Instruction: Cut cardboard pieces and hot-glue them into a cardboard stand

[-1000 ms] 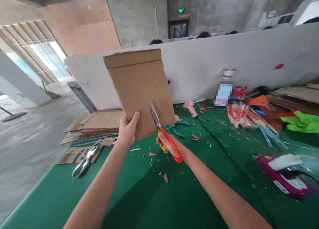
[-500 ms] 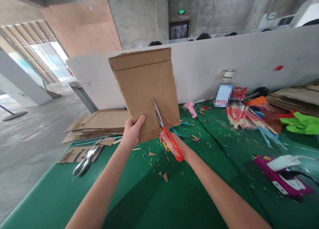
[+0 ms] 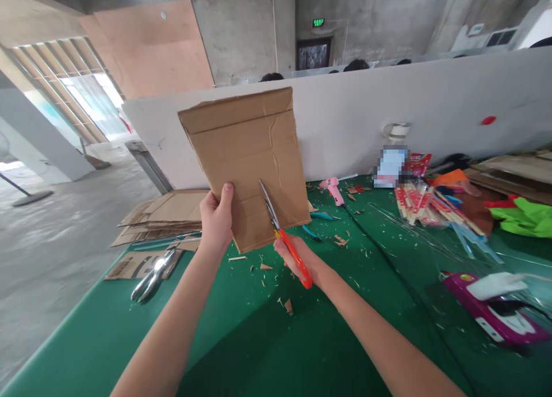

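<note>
My left hand (image 3: 217, 217) is closed on the left edge of a brown cardboard sheet (image 3: 245, 155), its thumb lying across the front face. The sheet is held up and slightly tilted above the table, with a crease near its top and a wrinkle running down its right side. My right hand (image 3: 297, 258) grips a pair of scissors (image 3: 281, 230) with red-orange handles. One blade shows in front of the cardboard, pointing up and to the left; where the other blade lies I cannot tell. The fingers of the right hand are partly hidden behind the handle.
Flat cardboard pieces (image 3: 168, 210) and silver pliers (image 3: 153, 275) lie left on the green table (image 3: 241, 339). A pink glue gun (image 3: 332, 190), teal-handled tools (image 3: 321, 216) and scraps lie beyond. At right are a purple device (image 3: 487, 310), wrapped sticks (image 3: 414, 204) and green cloth (image 3: 524, 216). A white partition (image 3: 345, 115) stands behind.
The left hand has moved left and slightly up along the cardboard's edge. The sheet has shifted a little left and down, and the scissors have moved slightly left with the right hand.
</note>
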